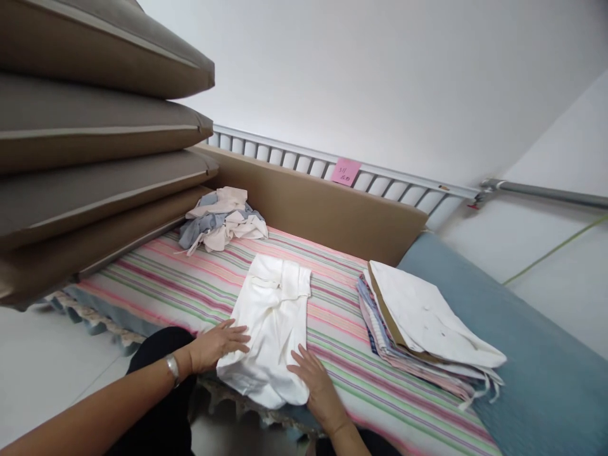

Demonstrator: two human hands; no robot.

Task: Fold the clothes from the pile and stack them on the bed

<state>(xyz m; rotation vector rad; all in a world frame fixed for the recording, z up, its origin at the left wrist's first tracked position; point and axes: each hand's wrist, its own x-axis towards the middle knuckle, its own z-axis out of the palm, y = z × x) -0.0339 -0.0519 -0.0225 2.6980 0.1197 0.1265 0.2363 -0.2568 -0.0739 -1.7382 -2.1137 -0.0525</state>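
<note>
A white folded garment (273,316) lies lengthwise on the striped sheet, its near end reaching the bed's front edge. Creases run along its middle, and a folded band crosses its far end. My left hand (221,345) rests on the garment's left edge with fingers stretched out. On the opposite edge, my right hand (317,383) lies near the lower corner, its fingers spread on the cloth. Neither hand grips anything that I can see. What kind of garment it is does not show clearly.
A stack of folded clothes (432,316) with a white one on top sits to the right. Crumpled pink and grey clothes (221,218) lie at the back left. Thick brown cushions (104,126) are piled at left. A brown board (308,196) leans against the railing with a pink note (346,171).
</note>
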